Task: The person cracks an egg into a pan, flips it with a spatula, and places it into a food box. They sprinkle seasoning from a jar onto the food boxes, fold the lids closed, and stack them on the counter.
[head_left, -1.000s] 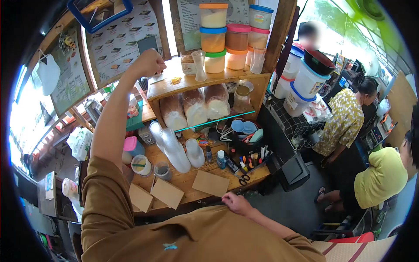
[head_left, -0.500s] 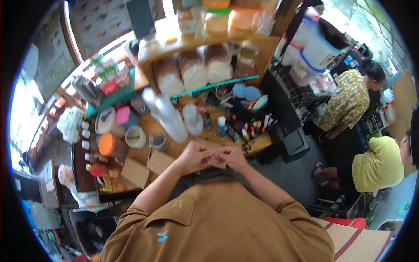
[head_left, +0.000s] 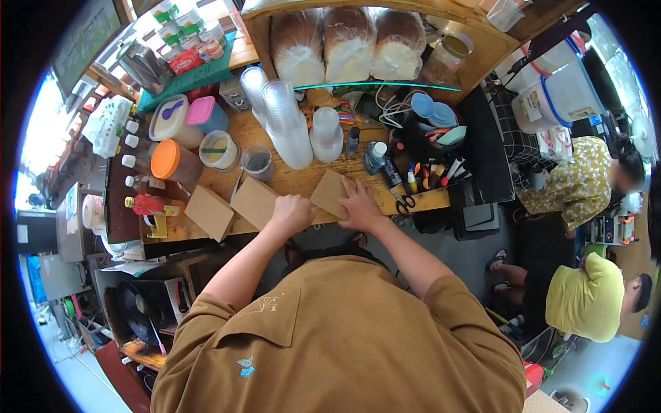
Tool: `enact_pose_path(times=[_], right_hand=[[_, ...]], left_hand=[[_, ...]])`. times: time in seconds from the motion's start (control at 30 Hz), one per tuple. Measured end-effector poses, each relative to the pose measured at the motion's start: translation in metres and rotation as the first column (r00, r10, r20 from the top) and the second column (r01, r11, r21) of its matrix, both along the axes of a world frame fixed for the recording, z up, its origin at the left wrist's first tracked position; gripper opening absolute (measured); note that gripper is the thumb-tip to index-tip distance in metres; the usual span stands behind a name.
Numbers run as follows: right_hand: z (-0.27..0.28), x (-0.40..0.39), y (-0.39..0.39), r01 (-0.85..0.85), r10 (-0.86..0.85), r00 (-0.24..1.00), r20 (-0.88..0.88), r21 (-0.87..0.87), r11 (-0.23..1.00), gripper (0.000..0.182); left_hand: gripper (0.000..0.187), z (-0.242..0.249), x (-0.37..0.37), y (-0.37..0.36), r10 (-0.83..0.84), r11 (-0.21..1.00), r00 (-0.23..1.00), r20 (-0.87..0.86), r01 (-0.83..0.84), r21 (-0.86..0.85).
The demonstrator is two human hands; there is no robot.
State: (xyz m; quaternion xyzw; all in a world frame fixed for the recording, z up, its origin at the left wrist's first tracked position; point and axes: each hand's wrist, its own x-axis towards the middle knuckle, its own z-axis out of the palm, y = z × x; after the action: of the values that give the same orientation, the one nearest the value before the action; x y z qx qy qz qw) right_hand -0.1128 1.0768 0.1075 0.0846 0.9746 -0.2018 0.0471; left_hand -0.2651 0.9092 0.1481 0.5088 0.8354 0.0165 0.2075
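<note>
Three brown cardboard pieces lie along the front of the wooden table: a left box [head_left: 209,211], a middle box [head_left: 255,203] and a right box [head_left: 326,193]. My right hand [head_left: 361,206] rests on the right box with its fingers spread over its right side. Between the middle and right boxes, my left hand [head_left: 294,212] is closed, its fingers curled down at the table's front edge. Whatever it may hold is hidden beneath the fingers.
Behind the boxes stand stacked clear cups [head_left: 286,131], a grey-filled tub [head_left: 257,162] and an orange-lidded jar [head_left: 171,162]. Scissors [head_left: 405,203] lie right of my right hand. Bagged bread [head_left: 350,48] fills the shelf. Two people are at the right, one in a yellow shirt [head_left: 585,296].
The view has shifted, bringing the table nearer the middle. My hands, together at the right box before, are now apart; the right has opened onto the box and the left has moved left.
</note>
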Motion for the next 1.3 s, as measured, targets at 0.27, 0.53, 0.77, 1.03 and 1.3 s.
enact_pose_path(times=[0.27, 0.53, 0.77, 1.03, 1.3], right_hand=[[-0.001, 0.001, 0.037, -0.463, 0.469, 0.882, 0.03, -0.122, 0.878, 0.053], [0.002, -0.024, 0.059, -0.777, 0.793, 0.608, -0.036, -0.234, 0.585, 0.054], [-0.009, -0.039, 0.063, -0.837, 0.851, 0.52, -0.075, -0.243, 0.49, 0.051], [-0.014, -0.04, 0.066, -0.845, 0.857, 0.505, -0.105, -0.265, 0.465, 0.05], [-0.013, -0.046, 0.071, -0.825, 0.834, 0.539, -0.122, -0.278, 0.492, 0.053]], left_hand=[[0.072, 0.0, 0.026, -0.009, 0.172, 0.964, 0.985, 0.003, -0.168, -0.206], [0.096, -0.063, 0.075, -0.043, 0.535, 0.807, 0.709, 0.46, -0.59, -0.028], [0.101, -0.086, 0.065, -0.046, 0.544, 0.701, 0.468, 0.697, -0.71, -0.071], [0.1, -0.059, 0.058, -0.041, 0.569, 0.758, 0.589, 0.574, -0.646, -0.088], [0.098, -0.098, 0.067, -0.042, 0.432, 0.775, 0.478, 0.765, -0.631, -0.043]])
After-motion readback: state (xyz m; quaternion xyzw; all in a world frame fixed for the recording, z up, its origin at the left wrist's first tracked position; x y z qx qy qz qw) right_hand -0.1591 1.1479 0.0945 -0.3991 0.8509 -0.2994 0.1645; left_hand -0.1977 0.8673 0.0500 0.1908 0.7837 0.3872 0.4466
